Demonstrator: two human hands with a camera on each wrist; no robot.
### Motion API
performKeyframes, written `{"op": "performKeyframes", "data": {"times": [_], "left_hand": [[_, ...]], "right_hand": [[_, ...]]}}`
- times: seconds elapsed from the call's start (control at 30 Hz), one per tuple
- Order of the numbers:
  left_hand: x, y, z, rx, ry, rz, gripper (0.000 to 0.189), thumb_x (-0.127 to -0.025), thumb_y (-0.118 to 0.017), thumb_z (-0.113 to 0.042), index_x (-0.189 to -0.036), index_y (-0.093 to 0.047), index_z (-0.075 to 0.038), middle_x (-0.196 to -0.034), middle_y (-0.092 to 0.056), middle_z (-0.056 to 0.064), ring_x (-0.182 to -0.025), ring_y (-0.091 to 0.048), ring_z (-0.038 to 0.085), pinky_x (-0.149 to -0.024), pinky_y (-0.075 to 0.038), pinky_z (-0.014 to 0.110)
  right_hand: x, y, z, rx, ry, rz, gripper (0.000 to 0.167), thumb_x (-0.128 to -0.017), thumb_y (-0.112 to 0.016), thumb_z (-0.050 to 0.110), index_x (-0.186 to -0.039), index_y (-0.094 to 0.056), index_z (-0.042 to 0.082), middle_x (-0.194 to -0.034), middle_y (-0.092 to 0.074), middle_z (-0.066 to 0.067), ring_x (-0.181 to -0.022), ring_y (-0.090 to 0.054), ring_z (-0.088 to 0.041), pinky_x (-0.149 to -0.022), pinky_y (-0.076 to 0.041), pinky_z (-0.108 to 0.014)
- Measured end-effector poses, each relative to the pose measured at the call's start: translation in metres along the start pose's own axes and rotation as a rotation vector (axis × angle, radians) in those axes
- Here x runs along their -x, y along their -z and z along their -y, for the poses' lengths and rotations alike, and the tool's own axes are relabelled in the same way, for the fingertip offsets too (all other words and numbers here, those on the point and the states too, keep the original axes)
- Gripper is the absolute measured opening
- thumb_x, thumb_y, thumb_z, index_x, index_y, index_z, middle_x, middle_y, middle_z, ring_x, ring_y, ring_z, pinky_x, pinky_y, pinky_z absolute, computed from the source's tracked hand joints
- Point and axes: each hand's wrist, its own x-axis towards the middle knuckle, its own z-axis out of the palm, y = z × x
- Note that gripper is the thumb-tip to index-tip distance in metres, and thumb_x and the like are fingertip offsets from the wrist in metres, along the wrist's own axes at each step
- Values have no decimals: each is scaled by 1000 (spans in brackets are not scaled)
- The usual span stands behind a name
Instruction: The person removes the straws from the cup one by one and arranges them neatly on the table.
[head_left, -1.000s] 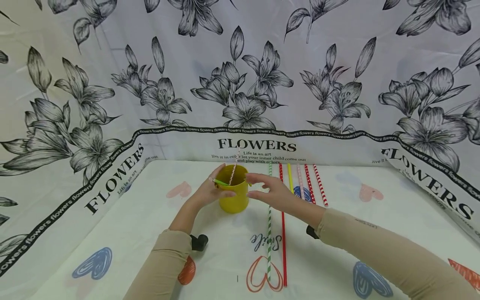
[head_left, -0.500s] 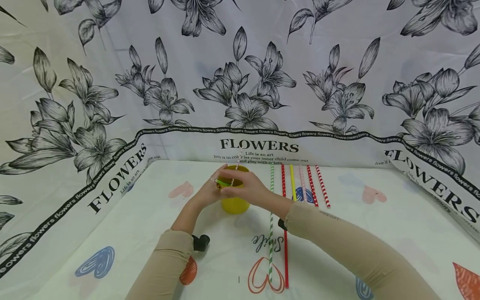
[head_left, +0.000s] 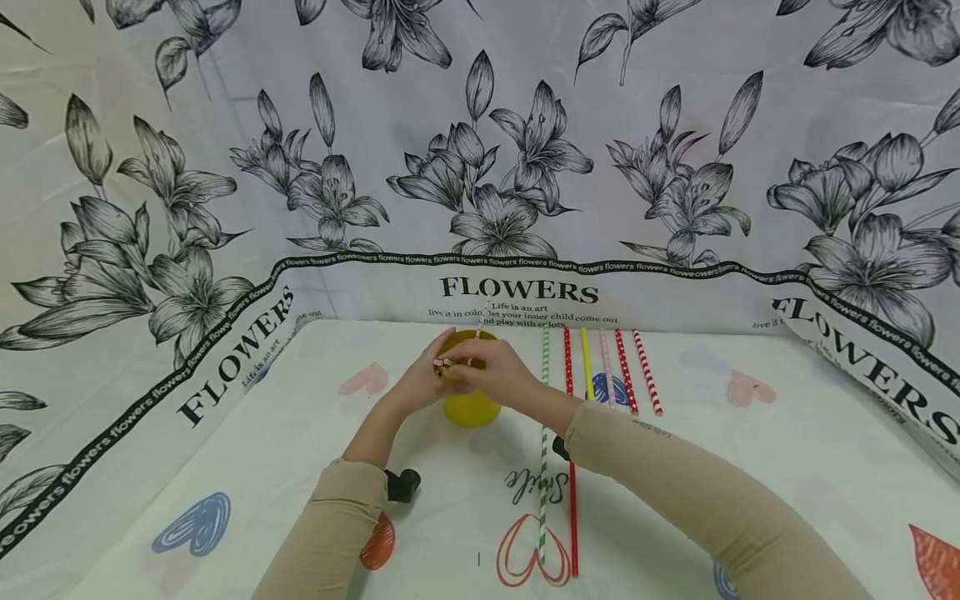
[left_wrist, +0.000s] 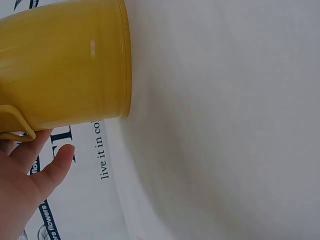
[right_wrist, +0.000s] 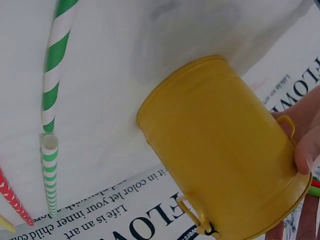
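A yellow bucket (head_left: 471, 410) with small side handles stands upright on the table; its base also shows in the left wrist view. My left hand (head_left: 414, 383) holds its left side near the rim, the thumb (right_wrist: 304, 155) pressed by the handle in the right wrist view. My right hand (head_left: 495, 371) reaches over the front rim and pinches a green straw (head_left: 448, 362) beside the left fingers. Bits of red show next to that green in the right wrist view. A pale dotted straw (head_left: 480, 327) rises from the bucket, its lower part hidden by my right hand.
Right of the bucket, several paper straws lie in rows: green-striped (head_left: 542, 500), plain red (head_left: 574, 517), red dotted (head_left: 567, 358), yellow (head_left: 587, 362), pale pink (head_left: 606, 367) and red-striped (head_left: 648, 375). A flower-printed curtain (head_left: 510, 192) stands behind the table.
My right hand has moved left from beside the bucket to over its rim and now pinches the green straw. My left hand stays on the bucket.
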Motion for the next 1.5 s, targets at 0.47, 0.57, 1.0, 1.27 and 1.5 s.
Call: {"op": "performKeyframes", "data": {"times": [0.47, 0.57, 1.0, 1.27, 1.5], "left_hand": [[-1, -2, 0, 6, 77, -33, 99, -84, -75, -41, -157, -12, -16, -157, -26, 13, -142, -24, 37, -112, -23, 58], [-2, -2, 0, 6, 92, -45, 101, -82, -75, -46, -157, -13, -18, -157, -25, 12, -142, -23, 37, -112, -22, 58], [-1, -5, -6, 16, 153, -69, 91, -88, -70, -44, -157, -14, -21, -158, -25, 10, -143, -21, 37, -112, -23, 58], [0, -5, -4, 11, 141, -60, 89, -89, -68, -46, -156, -14, -23, -158, -23, 9, -143, -22, 37, -111, -24, 59], [0, -5, -4, 10, 136, -62, 88, -90, -68, -44, -156, -14, -23, -158, -24, 9, -143, -22, 36, -111, -24, 59]], "right_hand": [[20, 32, -7, -100, -46, -42, 22, -94, -63, 7, -114, -71, 1, -110, -71, -10, -107, -64, -23, -92, -52, -36], [24, 41, -8, -111, -28, -75, 24, -95, -62, 6, -116, -70, 1, -115, -69, -10, -113, -62, -23, -94, -51, -36], [37, 84, 13, -323, 91, -381, 30, -96, -57, -2, -125, -59, -7, -100, -73, 0, -102, -65, -12, -94, -50, -29], [34, 113, 21, -369, 139, -658, 27, -94, -63, 3, -118, -63, -8, -85, -73, 7, -87, -69, -12, -87, -53, -26], [44, 118, 13, -372, 17, -746, 21, -91, -67, 6, -111, -64, -1, -82, -72, 4, -79, -67, -13, -78, -52, -20]]}}
